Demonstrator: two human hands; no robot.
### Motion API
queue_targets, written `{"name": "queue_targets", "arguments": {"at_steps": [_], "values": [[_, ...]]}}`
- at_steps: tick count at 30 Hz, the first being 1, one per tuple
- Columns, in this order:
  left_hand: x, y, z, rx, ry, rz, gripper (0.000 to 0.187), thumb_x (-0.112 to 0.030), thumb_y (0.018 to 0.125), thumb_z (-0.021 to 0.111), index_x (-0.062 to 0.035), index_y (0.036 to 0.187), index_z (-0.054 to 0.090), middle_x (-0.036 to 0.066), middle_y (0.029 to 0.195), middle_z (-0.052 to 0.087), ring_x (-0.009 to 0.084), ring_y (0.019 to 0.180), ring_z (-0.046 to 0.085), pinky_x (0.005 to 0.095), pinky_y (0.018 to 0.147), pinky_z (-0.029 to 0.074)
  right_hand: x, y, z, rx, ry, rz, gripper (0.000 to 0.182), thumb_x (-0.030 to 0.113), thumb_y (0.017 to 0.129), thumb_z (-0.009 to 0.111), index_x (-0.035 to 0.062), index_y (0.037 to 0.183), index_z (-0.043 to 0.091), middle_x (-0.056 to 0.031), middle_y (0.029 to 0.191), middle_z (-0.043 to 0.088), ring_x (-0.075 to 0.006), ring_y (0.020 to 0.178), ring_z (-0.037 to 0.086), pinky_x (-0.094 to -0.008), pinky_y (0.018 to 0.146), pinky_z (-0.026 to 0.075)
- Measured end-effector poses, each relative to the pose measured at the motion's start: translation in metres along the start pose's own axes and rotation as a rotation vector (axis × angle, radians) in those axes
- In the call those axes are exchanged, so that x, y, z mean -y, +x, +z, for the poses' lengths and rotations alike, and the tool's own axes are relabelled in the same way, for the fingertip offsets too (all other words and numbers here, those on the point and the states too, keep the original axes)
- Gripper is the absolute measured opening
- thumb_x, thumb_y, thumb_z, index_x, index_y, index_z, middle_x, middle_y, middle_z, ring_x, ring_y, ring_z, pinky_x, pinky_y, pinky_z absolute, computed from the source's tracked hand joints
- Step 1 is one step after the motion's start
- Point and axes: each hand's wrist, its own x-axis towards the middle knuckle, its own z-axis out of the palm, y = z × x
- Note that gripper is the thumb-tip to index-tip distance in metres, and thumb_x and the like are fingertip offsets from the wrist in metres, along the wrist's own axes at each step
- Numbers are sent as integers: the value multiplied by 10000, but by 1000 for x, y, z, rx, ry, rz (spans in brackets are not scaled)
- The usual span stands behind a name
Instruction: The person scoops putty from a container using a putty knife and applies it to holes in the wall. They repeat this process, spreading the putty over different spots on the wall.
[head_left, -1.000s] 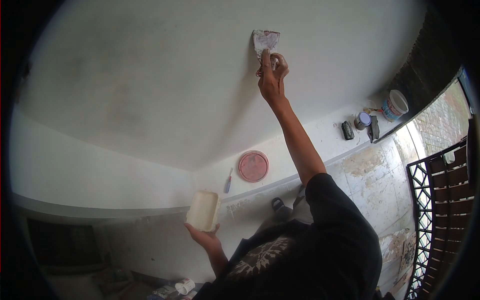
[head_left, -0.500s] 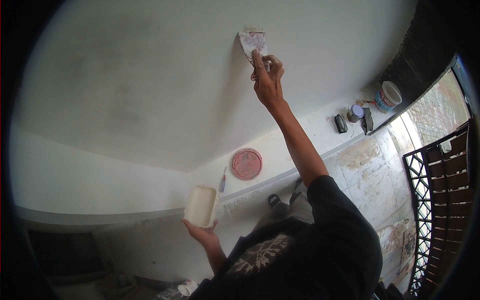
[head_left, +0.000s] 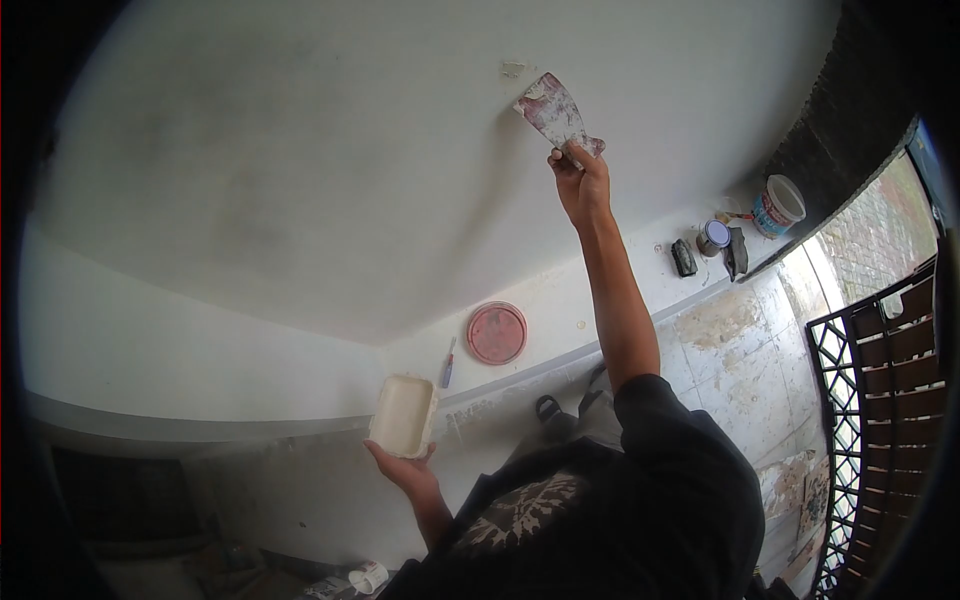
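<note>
My right hand (head_left: 580, 185) is closed round the handle end of a putty knife (head_left: 553, 110), its wide blade smeared white over reddish patches. The blade is raised close to the pale wall (head_left: 330, 160), just right of a small rough patch of filler (head_left: 514, 69). Lower down, my left hand (head_left: 405, 472) grips a shallow cream-coloured tray (head_left: 407, 418) from below, thumb at its left side. The tray's inside faces me and looks coated with a pale material.
On the ledge lie a round red lid (head_left: 496, 333) and a screwdriver (head_left: 448, 368). Farther right are a dark block (head_left: 683, 258), a lidded can (head_left: 713, 237), a dark cloth (head_left: 737, 252) and a plastic bucket (head_left: 779, 205). A slatted gate (head_left: 880, 400) stands at the right.
The putty knife has moved right and down from the filler patch, uncovering it, and its blade has tilted. My right hand has turned with it. My left hand and the tray stay nearly still.
</note>
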Motion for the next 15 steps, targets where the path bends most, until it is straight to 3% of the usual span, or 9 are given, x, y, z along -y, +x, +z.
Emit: {"name": "queue_targets", "arguments": {"at_steps": [1,3,15], "values": [[-2,-1,1,-2,0,0,681,-685,916,341,-180,1370,401,66,1330,499,282,1087,547,426,630,470,-2,0,-2,6,-3,13,140,83,910,586,22,1028,541,-67,954,588,-178,852,553,-327,795,455],[-3,-4,2,26,1,21,704,-631,952,309,-86,1394,376,130,1355,464,332,1124,530,464,610,494,-8,1,-9,-11,-33,20,141,93,913,591,27,1029,543,-63,954,590,-179,861,558,-330,805,454],[-7,-8,1,11,18,34,720,-649,944,303,-105,1413,358,115,1400,431,347,1184,494,522,694,474,-12,12,10,-10,-68,30,124,101,930,586,17,1014,553,-64,949,600,-183,864,573,-339,830,454]]}}
